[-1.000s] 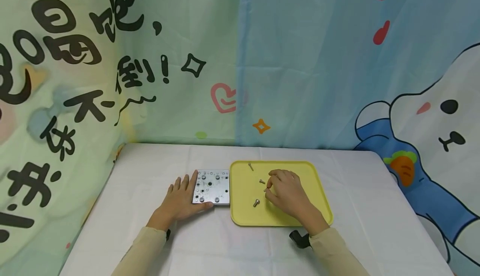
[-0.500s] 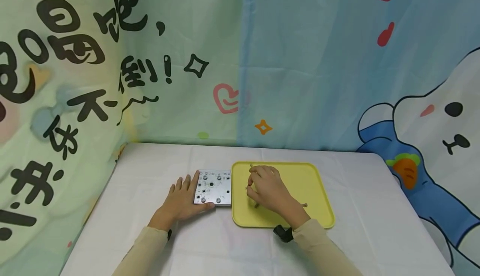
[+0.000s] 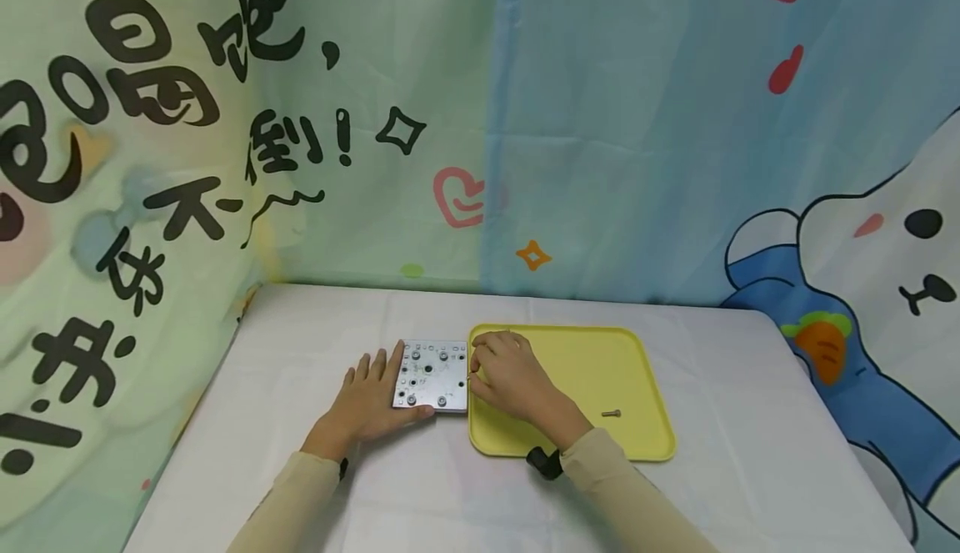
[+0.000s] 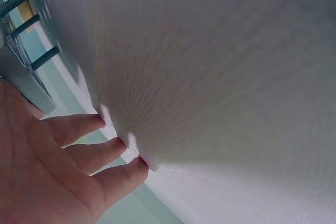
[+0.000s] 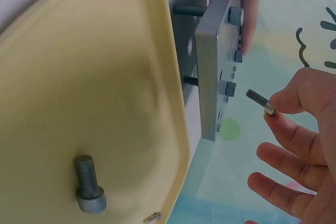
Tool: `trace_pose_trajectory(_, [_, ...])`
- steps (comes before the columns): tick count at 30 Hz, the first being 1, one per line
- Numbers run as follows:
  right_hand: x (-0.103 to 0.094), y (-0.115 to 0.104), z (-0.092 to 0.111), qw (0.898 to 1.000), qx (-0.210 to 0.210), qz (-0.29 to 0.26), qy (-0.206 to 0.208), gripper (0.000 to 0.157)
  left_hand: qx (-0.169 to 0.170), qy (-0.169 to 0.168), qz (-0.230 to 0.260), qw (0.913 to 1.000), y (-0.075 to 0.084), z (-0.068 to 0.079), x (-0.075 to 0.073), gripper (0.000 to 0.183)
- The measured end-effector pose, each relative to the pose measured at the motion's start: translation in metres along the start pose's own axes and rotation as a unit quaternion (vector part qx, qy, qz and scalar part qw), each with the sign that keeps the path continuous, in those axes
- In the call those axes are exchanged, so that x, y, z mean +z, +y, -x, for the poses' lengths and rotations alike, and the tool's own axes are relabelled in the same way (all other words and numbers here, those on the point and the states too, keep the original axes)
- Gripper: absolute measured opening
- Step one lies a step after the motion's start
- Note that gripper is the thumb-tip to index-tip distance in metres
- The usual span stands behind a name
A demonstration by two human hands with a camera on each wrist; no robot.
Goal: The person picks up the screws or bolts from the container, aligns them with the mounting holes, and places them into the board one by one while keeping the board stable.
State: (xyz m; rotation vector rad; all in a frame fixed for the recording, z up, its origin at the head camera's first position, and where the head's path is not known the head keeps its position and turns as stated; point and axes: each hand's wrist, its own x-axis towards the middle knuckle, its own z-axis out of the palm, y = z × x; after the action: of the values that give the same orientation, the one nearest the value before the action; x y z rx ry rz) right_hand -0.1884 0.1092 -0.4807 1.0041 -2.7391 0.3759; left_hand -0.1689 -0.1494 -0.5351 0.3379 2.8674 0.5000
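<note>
My left hand (image 3: 367,403) lies at the left of a silver metal plate (image 3: 423,386), index finger along its left side and thumb at its near edge. In the left wrist view the other fingers (image 4: 123,174) stretch out straight, tips on the tablecloth. The plate has holes and several bolt heads on top; bolt shanks (image 4: 44,59) stick out underneath. Between thumb and index fingertip my right hand (image 5: 310,135) pinches a small screw (image 5: 259,99) by its head, threaded end towards the plate. In the head view this hand is over the tray's left end, beside the plate.
Right of the plate is a yellow tray (image 3: 570,361). A bolt (image 3: 611,413) lies in its right part. The right wrist view shows a thick socket-head bolt (image 5: 89,184) in the tray and a small screw (image 5: 153,217) near its rim. A printed curtain (image 3: 360,203) hangs behind the table.
My right hand has moved left across the tray to the plate's right edge, pinching the screw. The bolt at the tray's right has come into view; the hand now covers screws further left.
</note>
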Motion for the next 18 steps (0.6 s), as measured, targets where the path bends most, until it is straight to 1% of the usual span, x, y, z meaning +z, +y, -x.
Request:
trace_pose_trajectory(7, [0.005,-0.002,-0.004,1.000,-0.004,0.009,-0.018,0.006,0.007,0.002,-0.006,1.0000,0.001,0.001,-0.002,0.119])
trace_pose_trajectory(18, [0.013,-0.006,-0.008,0.998,0.008,0.022,-0.051,0.007,0.003,0.002,-0.008,1.0000,-0.001,-0.001,-0.001,0.119])
